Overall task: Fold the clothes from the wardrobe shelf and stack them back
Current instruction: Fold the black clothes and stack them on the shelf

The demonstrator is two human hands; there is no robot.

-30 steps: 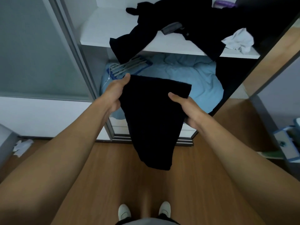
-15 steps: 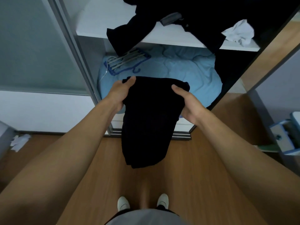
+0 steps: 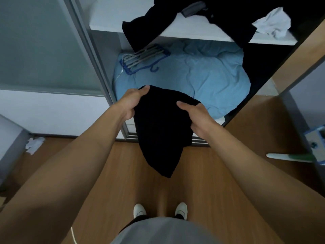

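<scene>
Hanging over the wooden floor [image 3: 202,173] before the wardrobe, a folded black cloth garment [image 3: 161,131] is gripped at its top corners by the left hand [image 3: 131,103] and right hand [image 3: 197,117], fingers curled round the fabric.

Black fabric garment [image 3: 158,131], partly folded, hangs free, top edge gripped by left hand [image 3: 131,103] and right hand [image 3: 197,117]. Unfolded black clothes heap [image 3: 233,13] on white wardrobe shelf [image 3: 190,30], part draped over front edge; crumpled white cloth [image 3: 274,23] at right.
</scene>
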